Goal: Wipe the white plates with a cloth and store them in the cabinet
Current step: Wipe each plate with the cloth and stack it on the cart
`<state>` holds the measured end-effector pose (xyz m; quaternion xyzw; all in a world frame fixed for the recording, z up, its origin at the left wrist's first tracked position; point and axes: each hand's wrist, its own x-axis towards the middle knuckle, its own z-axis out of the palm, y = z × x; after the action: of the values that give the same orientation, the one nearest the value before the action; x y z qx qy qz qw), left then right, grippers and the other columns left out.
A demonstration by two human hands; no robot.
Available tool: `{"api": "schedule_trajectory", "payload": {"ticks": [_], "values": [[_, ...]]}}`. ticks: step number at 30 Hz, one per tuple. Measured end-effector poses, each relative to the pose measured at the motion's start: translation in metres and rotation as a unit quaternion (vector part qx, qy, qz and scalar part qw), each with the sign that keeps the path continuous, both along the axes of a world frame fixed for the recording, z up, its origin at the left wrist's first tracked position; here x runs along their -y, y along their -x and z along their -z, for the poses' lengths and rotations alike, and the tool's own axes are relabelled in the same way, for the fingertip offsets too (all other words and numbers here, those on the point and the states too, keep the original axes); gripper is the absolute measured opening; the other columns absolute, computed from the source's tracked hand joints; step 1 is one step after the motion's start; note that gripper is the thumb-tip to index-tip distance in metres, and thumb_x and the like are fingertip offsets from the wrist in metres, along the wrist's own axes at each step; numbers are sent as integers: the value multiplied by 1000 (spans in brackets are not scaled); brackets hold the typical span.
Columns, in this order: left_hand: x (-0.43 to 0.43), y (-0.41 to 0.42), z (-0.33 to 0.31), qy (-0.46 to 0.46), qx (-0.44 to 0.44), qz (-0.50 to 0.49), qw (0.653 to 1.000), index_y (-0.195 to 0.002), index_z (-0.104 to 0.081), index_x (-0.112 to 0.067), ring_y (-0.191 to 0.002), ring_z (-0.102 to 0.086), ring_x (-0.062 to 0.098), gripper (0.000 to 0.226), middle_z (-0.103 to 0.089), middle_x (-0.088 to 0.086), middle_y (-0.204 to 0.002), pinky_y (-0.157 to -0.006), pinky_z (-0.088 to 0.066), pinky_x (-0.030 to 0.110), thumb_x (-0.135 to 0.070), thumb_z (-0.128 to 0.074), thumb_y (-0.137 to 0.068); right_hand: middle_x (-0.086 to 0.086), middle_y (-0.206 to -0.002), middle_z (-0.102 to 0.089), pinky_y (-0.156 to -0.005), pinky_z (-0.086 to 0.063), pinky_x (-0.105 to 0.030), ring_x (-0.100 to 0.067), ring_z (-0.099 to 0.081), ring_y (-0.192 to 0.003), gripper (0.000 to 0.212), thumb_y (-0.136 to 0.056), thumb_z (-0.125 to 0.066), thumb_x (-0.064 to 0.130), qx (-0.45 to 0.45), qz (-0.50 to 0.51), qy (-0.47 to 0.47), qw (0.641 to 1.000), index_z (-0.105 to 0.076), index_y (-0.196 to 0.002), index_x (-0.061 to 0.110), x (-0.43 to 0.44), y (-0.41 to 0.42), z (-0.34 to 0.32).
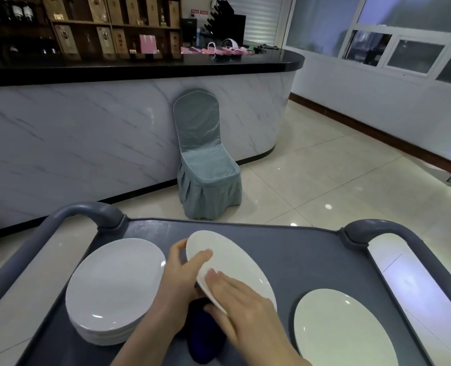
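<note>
1. Looking through the head view, the held plate is over the middle of the cart, lifted off its grey deck. It is between the stack of plates at the cart's left side and the single plate at its right side.
2. The left hand grips the plate's left rim, with the thumb on the upper face and the fingers curled behind.
3. The right hand lies over the near end, with fingers almost straight on the face and the thumb under the rim, so it pinches that rim.
4. The dark blue cloth is bunched below both hands at the cart's near edge. I cannot tell if any hand holds it.
5. Risk: the glazed plate is tilted and held only at its rims. If one grip loosens while the cloth is being reached for, I think the plate can slide down and knock the stack or the deck.
6. Risk: a wide wiping stroke may swing the far end against the stack.
7. Direction: the plate is oval. Its long axis runs from the cart's far left toward its near right. The left rim is raised, and the face looks up and to the right.
</note>
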<state>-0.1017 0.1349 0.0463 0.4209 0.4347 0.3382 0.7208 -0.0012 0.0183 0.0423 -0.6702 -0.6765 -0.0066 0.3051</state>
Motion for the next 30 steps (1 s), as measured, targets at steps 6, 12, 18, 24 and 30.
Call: {"api": "schedule_trajectory", "payload": {"ticks": [6, 12, 18, 24, 30], "values": [[-28, 51, 23, 31, 26, -53, 998, -114, -58, -31, -90, -70, 28, 33, -72, 5, -104, -59, -55, 35, -9, -54, -90, 31, -156, -15, -121, -9, -19, 14, -10, -144, 58, -94, -41, 66, -130, 39, 166, 977, -34, -148, 46, -26, 8, 20], [-55, 106, 48, 28, 26, -99, 994, -115, -61, -33, -102, -63, 28, 34, -68, -1, -113, -66, -53, 38, -11, -48, -93, 6, -122, -50, -75, -38, -8, 3, -54, -96, 27, -92, -63, 30, -307, 248, 186, 900, -60, -117, 41, -61, 23, 43], [-66, 149, 71, -70, -143, -123, 980, -125, -58, -28, -109, -56, 26, 36, -58, 1, -122, -91, -51, 49, -22, -50, -90, -11, -104, -67, -86, -54, -35, -21, -66, -87, 24, -88, -64, 9, -379, 243, 228, 863, -75, -100, 26, -93, 59, 63], [-85, 185, 84, -161, -309, -146, 926, -139, -50, -24, -87, -50, 7, 49, -44, -1, -103, -69, -37, 17, -9, -49, -93, 4, -82, -75, -77, -55, -32, -19, -70, -82, 42, -84, -62, 2, -370, 212, 245, 871, -70, -78, 43, -127, 83, 68], [-101, 196, 96, -177, -358, -153, 904, -126, -60, -17, -91, -54, 15, 39, -55, -1, -103, -65, -35, 12, -13, -64, -88, -1, -78, -74, -67, -52, -22, -23, -69, -81, 21, -83, -60, 1, -333, 205, 241, 888, -76, -89, 14, -152, 85, 77]]}}
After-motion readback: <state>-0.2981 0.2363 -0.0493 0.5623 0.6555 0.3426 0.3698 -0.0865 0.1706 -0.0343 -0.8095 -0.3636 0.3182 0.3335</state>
